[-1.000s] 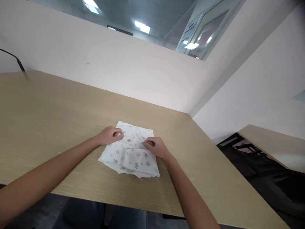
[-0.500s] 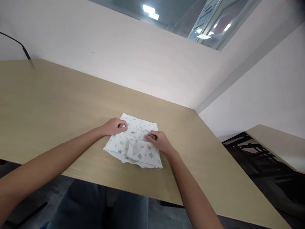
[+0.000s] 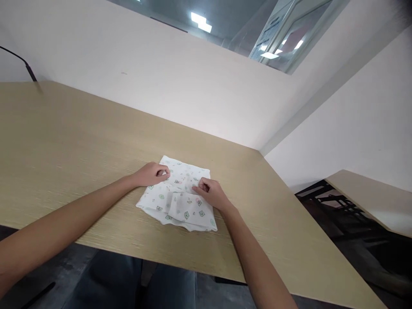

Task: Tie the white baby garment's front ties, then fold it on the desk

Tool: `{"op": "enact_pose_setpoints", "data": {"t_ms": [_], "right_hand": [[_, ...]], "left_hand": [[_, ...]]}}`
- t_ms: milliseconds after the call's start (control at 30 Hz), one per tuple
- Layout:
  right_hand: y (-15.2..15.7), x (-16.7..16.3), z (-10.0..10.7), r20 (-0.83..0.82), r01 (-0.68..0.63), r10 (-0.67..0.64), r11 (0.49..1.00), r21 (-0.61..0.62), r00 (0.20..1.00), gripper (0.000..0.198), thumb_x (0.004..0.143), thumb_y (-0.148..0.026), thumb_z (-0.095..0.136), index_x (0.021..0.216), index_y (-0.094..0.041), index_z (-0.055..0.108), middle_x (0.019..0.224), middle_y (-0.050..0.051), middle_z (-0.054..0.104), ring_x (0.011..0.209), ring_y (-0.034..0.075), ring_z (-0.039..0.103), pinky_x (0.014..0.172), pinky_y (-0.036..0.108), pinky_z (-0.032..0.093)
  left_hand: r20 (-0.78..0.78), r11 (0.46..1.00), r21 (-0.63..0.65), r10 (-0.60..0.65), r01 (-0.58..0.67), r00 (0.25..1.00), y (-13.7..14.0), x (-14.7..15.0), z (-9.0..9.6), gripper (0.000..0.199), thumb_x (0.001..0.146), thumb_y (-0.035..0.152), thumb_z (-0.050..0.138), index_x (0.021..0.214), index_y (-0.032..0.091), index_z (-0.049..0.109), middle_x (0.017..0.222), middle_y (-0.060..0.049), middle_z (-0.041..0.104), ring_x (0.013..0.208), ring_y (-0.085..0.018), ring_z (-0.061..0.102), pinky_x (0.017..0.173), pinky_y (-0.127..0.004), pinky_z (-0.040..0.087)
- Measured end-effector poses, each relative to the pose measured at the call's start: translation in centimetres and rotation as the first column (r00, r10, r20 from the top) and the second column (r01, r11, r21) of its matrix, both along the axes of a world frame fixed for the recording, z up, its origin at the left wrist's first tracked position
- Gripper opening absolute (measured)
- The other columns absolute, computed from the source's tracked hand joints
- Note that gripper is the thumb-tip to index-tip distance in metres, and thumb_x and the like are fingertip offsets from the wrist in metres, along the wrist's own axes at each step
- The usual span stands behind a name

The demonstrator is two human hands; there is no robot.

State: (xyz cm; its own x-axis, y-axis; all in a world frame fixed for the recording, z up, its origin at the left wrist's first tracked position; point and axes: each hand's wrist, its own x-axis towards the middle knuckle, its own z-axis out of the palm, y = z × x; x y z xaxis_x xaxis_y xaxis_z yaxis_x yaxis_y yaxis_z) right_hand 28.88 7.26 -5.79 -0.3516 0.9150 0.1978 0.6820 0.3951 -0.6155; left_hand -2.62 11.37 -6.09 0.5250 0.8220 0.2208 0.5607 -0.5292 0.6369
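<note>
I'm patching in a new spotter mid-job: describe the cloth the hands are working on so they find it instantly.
Start with the long light-wood table against the white partition. Near its front edge lies a folded white cloth printed with small green and pink motifs, the left hand and right hand pinching its top layers. It is the only item lying on the tabletop.

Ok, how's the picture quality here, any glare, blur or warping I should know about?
Head view: even, soft light; ceiling lights glare behind the glass; wide-angle warping bends the wooden table edges; the left hand and right hand on the patterned cloth look slightly soft; shadows are faint.
</note>
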Motion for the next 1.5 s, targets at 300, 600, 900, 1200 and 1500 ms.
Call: {"op": "enact_pose_setpoints", "data": {"t_ms": [300, 600, 900, 1200, 1500], "right_hand": [[0.27, 0.2, -0.33, 0.01, -0.054, 0.054, 0.998, 0.027, 0.999, 0.038, 0.096, -0.042, 0.06, 0.067, -0.019, 0.052, 0.064, -0.003, 0.05, 0.062, 0.012, 0.041, 0.06, 0.027, 0.03], [0.44, 0.31, -0.23, 0.003, -0.093, 0.093, 0.996, 0.002, 0.996, 0.033, 0.094, -0.038, 0.06, 0.067, -0.018, 0.058, 0.069, 0.0, 0.06, 0.066, 0.014, 0.048, 0.063, 0.027, 0.034], [0.6, 0.29, -0.58, -0.011, -0.095, 0.095, 0.995, -0.011, 0.995, 0.032, 0.093, -0.039, 0.06, 0.069, -0.018, 0.061, 0.068, 0.001, 0.06, 0.065, 0.014, 0.048, 0.063, 0.027, 0.033], [0.11, 0.01, 0.21, 0.0, -0.105, 0.105, 0.994, -0.024, 0.994, 0.03, 0.092, -0.037, 0.06, 0.069, -0.018, 0.062, 0.071, 0.001, 0.063, 0.068, 0.014, 0.051, 0.064, 0.027, 0.035], [0.37, 0.1, -0.3, 0.013, -0.101, 0.102, 0.995, -0.019, 0.995, 0.036, 0.093, -0.043, 0.063, 0.067, -0.019, 0.058, 0.065, -0.002, 0.052, 0.063, 0.013, 0.043, 0.061, 0.027, 0.032]], "left_hand": [[0.004, 1.0, -0.002, -0.003, 0.003, 1.0, -0.15, -0.07, -0.07, 0.027, 0.093, 0.042, 0.058, 0.09, 0.02, 0.073, 0.059, 0.005, 0.048, 0.055, -0.01, 0.043, 0.057, -0.024, 0.029], [0.006, 1.0, 0.007, -0.007, 0.007, 1.0, 0.05, -0.07, -0.15, 0.027, 0.092, 0.041, 0.058, 0.09, 0.02, 0.074, 0.059, 0.004, 0.049, 0.055, -0.01, 0.044, 0.057, -0.024, 0.029], [0.015, 1.0, 0.019, -0.007, 0.007, 1.0, 0.01, 0.01, -0.26, 0.027, 0.092, 0.041, 0.057, 0.091, 0.02, 0.074, 0.059, 0.004, 0.05, 0.055, -0.011, 0.043, 0.057, -0.025, 0.029], [0.006, 1.0, 0.005, -0.006, 0.006, 1.0, -0.02, -0.02, -0.06, 0.025, 0.091, 0.039, 0.058, 0.091, 0.02, 0.074, 0.059, 0.004, 0.049, 0.055, -0.011, 0.044, 0.057, -0.025, 0.029], [0.004, 1.0, 0.015, -0.004, 0.004, 1.0, 0.0, -0.02, -0.1, 0.029, 0.093, 0.043, 0.057, 0.093, 0.02, 0.074, 0.06, 0.004, 0.048, 0.056, -0.011, 0.043, 0.057, -0.024, 0.029]]}}
